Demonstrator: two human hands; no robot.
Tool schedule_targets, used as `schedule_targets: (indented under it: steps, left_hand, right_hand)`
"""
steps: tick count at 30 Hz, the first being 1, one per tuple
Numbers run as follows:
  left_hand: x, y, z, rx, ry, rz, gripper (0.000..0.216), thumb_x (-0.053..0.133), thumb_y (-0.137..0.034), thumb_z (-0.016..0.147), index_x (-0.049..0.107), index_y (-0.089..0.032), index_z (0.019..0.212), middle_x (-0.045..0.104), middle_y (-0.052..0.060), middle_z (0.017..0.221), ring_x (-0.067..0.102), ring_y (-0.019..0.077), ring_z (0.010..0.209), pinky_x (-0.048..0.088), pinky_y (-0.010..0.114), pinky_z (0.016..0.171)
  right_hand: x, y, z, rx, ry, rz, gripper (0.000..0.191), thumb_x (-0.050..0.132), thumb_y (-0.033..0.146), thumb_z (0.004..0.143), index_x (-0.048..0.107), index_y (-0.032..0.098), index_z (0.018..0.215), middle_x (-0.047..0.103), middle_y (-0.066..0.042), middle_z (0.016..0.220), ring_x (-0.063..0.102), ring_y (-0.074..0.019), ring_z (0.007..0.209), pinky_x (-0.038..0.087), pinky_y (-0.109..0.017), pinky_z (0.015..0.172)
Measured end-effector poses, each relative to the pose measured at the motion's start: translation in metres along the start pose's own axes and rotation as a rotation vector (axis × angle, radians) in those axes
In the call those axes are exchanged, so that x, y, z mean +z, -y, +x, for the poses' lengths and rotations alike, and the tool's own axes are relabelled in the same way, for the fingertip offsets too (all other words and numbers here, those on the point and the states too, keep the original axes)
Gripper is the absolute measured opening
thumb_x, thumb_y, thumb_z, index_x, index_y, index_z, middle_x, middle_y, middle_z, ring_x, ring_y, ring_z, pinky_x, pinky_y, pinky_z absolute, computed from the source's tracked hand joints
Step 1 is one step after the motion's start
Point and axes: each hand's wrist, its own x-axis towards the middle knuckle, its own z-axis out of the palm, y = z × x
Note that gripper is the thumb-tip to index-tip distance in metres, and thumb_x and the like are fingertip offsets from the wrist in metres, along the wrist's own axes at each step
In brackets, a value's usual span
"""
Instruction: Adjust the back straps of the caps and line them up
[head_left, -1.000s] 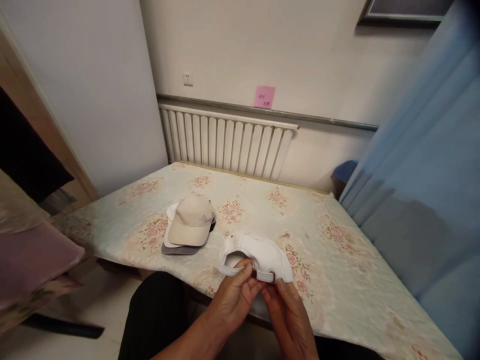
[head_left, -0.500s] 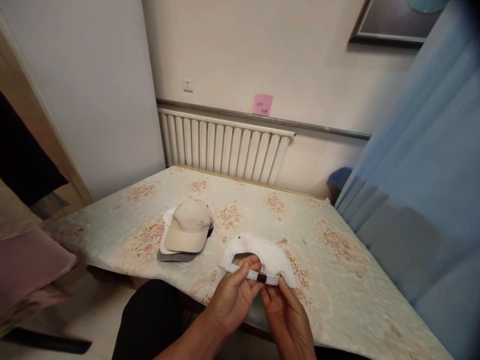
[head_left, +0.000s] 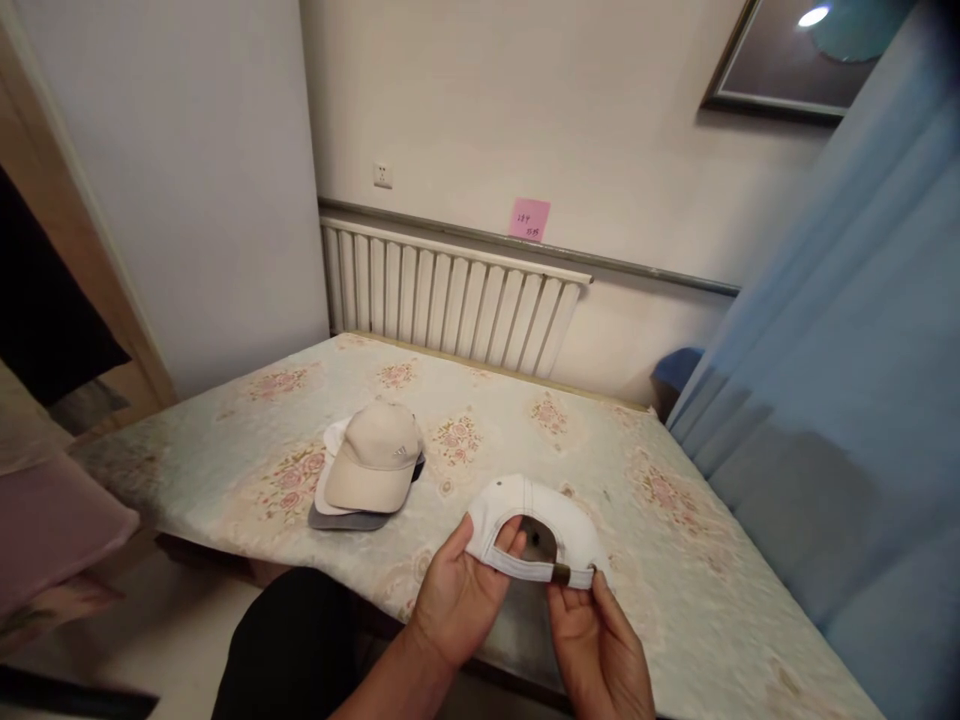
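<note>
I hold a white cap (head_left: 525,505) up over the near edge of the bed, its back opening and strap facing me. My left hand (head_left: 459,598) grips the left side of the strap, thumb inside the opening. My right hand (head_left: 596,640) pinches the strap's right end by the brown buckle (head_left: 561,574). To the left, a beige cap (head_left: 371,460) lies on top of a white cap and a grey cap in a small stack on the bed.
The bed has a pale floral mattress cover (head_left: 675,520). A white radiator (head_left: 450,295) with a pink sticky note (head_left: 529,219) above it runs along the far wall. A blue curtain (head_left: 847,380) hangs at the right. Pink cushions (head_left: 45,540) are at the left.
The white cap has been raised and turned so its back opening and buckle face me. My hands have spread a little along the strap. The view has shifted slightly.
</note>
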Motion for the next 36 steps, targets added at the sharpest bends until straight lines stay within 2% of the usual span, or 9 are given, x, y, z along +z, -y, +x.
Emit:
schedule_targets:
  steps: [6,13,17,22,28,32,36]
  left_hand:
    - [0.002,0.004,0.0,-0.075,0.049,0.016,0.042,0.041,-0.028,0.092,0.044,-0.011,0.131,0.067,0.014,0.109,0.059,0.0221,0.11,0.037,0.039,0.104]
    - [0.007,-0.001,0.0,-0.043,0.037,0.006,0.047,0.037,-0.027,0.094,0.035,-0.01,0.137,0.069,0.013,0.104,0.064,0.0212,0.1,0.039,0.04,0.103]
    - [0.009,0.002,0.002,-0.031,0.035,-0.006,0.047,0.036,-0.028,0.094,0.035,-0.01,0.137,0.068,0.014,0.105,0.062,0.0223,0.104,0.038,0.042,0.103]
    - [0.011,0.008,0.004,-0.065,0.065,0.013,0.047,0.033,-0.032,0.095,0.036,-0.011,0.137,0.066,0.015,0.111,0.058,0.0221,0.111,0.036,0.04,0.104]
    - [0.011,0.006,0.003,-0.05,0.03,0.007,0.046,0.034,-0.031,0.094,0.038,-0.01,0.135,0.069,0.014,0.102,0.064,0.0203,0.1,0.038,0.039,0.103]
    - [0.01,0.005,0.005,-0.028,0.065,-0.003,0.046,0.035,-0.034,0.094,0.041,-0.011,0.134,0.069,0.014,0.105,0.062,0.0228,0.103,0.037,0.043,0.103]
    - [0.01,0.004,0.005,0.006,0.044,-0.018,0.048,0.036,-0.033,0.094,0.04,-0.008,0.134,0.068,0.015,0.106,0.062,0.0238,0.104,0.038,0.043,0.103]
  right_hand:
    - [0.0,-0.004,-0.005,0.086,0.108,-0.014,0.035,0.06,0.025,0.08,0.059,0.023,0.114,0.063,-0.006,0.121,0.052,-0.0201,0.118,0.043,-0.04,0.102]
    - [0.0,0.003,-0.001,0.042,0.072,-0.03,0.038,0.059,0.021,0.08,0.056,0.024,0.118,0.061,-0.003,0.124,0.051,-0.0157,0.12,0.041,-0.036,0.103]
    - [0.003,0.004,-0.004,0.031,0.087,-0.024,0.036,0.059,0.024,0.08,0.058,0.023,0.116,0.061,-0.004,0.124,0.05,-0.0184,0.121,0.041,-0.039,0.104]
    - [0.006,0.001,-0.009,0.061,0.176,-0.03,0.035,0.063,0.031,0.078,0.062,0.02,0.111,0.061,-0.009,0.124,0.047,-0.0216,0.123,0.038,-0.041,0.106]
    - [0.002,0.003,-0.006,0.021,0.137,-0.046,0.029,0.062,0.025,0.079,0.063,0.023,0.108,0.064,-0.006,0.12,0.05,-0.0187,0.121,0.038,-0.041,0.106]
    - [0.003,0.004,-0.006,0.041,0.114,-0.003,0.031,0.058,0.025,0.081,0.06,0.022,0.112,0.063,-0.006,0.121,0.05,-0.0192,0.121,0.04,-0.041,0.105]
    - [0.003,0.005,-0.007,0.038,0.125,-0.002,0.03,0.056,0.027,0.083,0.06,0.024,0.113,0.063,-0.005,0.121,0.051,-0.0204,0.12,0.039,-0.043,0.104]
